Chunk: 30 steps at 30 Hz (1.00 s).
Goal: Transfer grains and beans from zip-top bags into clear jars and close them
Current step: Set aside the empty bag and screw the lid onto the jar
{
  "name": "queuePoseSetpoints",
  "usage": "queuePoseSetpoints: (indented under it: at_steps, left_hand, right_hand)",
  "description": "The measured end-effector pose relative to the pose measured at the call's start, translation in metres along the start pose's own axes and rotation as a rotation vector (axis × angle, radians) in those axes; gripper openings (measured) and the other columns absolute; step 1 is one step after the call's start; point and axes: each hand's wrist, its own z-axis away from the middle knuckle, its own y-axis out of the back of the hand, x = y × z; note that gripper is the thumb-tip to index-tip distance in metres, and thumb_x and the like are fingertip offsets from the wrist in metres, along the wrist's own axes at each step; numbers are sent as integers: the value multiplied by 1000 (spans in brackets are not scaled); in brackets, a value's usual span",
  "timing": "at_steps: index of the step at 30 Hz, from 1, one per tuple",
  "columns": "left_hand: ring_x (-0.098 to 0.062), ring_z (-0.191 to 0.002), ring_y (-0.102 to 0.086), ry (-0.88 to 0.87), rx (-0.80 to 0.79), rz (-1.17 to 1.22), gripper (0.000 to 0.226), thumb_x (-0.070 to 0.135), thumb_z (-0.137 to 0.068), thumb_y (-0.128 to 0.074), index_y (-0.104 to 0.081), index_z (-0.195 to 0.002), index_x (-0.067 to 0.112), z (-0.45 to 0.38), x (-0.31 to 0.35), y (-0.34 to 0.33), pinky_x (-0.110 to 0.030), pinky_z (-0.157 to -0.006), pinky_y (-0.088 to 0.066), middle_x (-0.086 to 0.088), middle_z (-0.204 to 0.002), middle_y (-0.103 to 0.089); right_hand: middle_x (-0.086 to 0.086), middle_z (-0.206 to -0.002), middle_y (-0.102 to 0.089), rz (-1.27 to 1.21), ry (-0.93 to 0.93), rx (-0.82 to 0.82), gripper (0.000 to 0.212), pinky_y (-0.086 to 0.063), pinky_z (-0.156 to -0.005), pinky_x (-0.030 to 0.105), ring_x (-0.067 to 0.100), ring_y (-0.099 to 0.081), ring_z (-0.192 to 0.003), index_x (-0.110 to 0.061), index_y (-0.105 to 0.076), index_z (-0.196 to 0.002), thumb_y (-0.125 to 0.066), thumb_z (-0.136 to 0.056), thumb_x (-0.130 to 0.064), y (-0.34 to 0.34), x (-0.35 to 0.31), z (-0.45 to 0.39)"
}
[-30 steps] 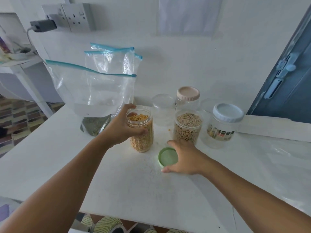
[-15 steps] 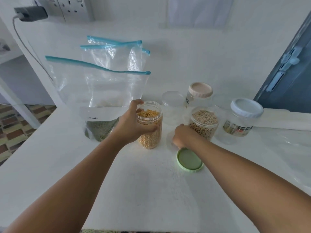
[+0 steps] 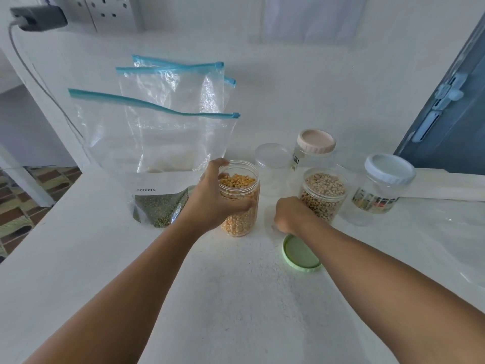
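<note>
My left hand (image 3: 214, 199) grips an open clear jar of yellow split peas (image 3: 240, 223) around its upper wall. My right hand (image 3: 288, 216) is knuckles-up on the table between that jar and an open jar of beige beans (image 3: 324, 195); its fingers curl down and their tips are hidden. A green lid (image 3: 300, 254) lies flat just in front of my right wrist. A zip-top bag with green lentils (image 3: 160, 210) at its bottom stands left of the yellow jar. Two near-empty zip-top bags (image 3: 173, 101) lean on the wall behind it.
Behind the open jars stand three closed ones: a clear-lidded jar (image 3: 271, 158), a pink-lidded jar (image 3: 316, 141) and a white-lidded jar (image 3: 389, 170). The white table (image 3: 236, 298) drops off at its left edge. A charger (image 3: 39, 17) is plugged in top left; a blue door (image 3: 451, 114) stands right.
My right hand let go of the green lid, which now lies on the table, and moved forward between the two open jars. My left hand kept its hold on the yellow jar.
</note>
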Motion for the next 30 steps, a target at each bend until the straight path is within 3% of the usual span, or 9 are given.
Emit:
queuePoseSetpoints:
  at_steps: [4, 7, 13, 16, 19, 25, 30]
  left_hand:
    - [-25, -125, -60, -10, 1, 13, 110, 69, -52, -86, -27, -142, 49, -1, -2, 0, -46, -102, -56, -2, -149, -51]
    - [-26, -125, -59, -16, 1, 17, 108, 69, -52, -86, -27, -141, 49, -2, -3, -1, -47, -102, -56, -2, -148, -51]
    - [-26, -125, -60, -17, 9, 40, 106, 66, -53, -89, -28, -139, 52, -3, -5, -2, -51, -102, -57, -2, -146, -51]
    - [-26, -127, -59, -17, 12, 46, 107, 66, -53, -89, -28, -139, 51, -4, -5, -2, -51, -104, -55, -3, -147, -51]
    - [-25, -129, -57, -20, 16, 47, 109, 69, -52, -89, -28, -141, 49, -3, -5, -4, -51, -105, -55, -3, -148, -50]
    - [-23, -129, -57, -13, 32, 68, 112, 66, -52, -91, -30, -144, 46, -2, -5, -5, -49, -103, -57, -2, -146, -51]
    - [-21, -123, -62, -2, 27, 93, 112, 60, -52, -94, -32, -145, 45, 1, -1, -5, -46, -100, -59, -1, -145, -52]
  right_hand:
    - [6, -85, -59, -18, 52, 143, 11, -39, -52, 27, 20, -54, -69, -10, -60, -94, -52, -98, -5, -6, 2, 0]
    - [6, -86, -62, -12, 84, 203, 11, -35, -48, 26, 22, -61, -73, -11, -60, -91, -54, -98, -7, -15, 5, 1]
    - [3, -81, -64, -27, 127, 275, 20, -41, -51, 25, 19, -59, -66, -13, -70, -96, -51, -99, -8, -24, 10, -1]
    - [6, -85, -69, -78, 135, 269, 20, -50, -57, 30, 23, -66, -72, -10, -71, -97, -51, -99, -10, -27, 11, 1]
    - [4, -85, -73, -313, 136, 274, 20, -55, -64, 32, 19, -67, -71, -9, -73, -95, -56, -101, -19, -27, 16, 5]
    - [-8, -58, -61, -1211, 182, 396, 12, -42, -55, 28, 6, -53, -50, -19, -75, -92, -68, -99, -25, 2, 14, 35]
    - [-9, -56, -56, -1264, 438, 462, 12, -39, -54, 21, 4, -48, -51, -17, -75, -100, -67, -101, -25, 44, 5, 51]
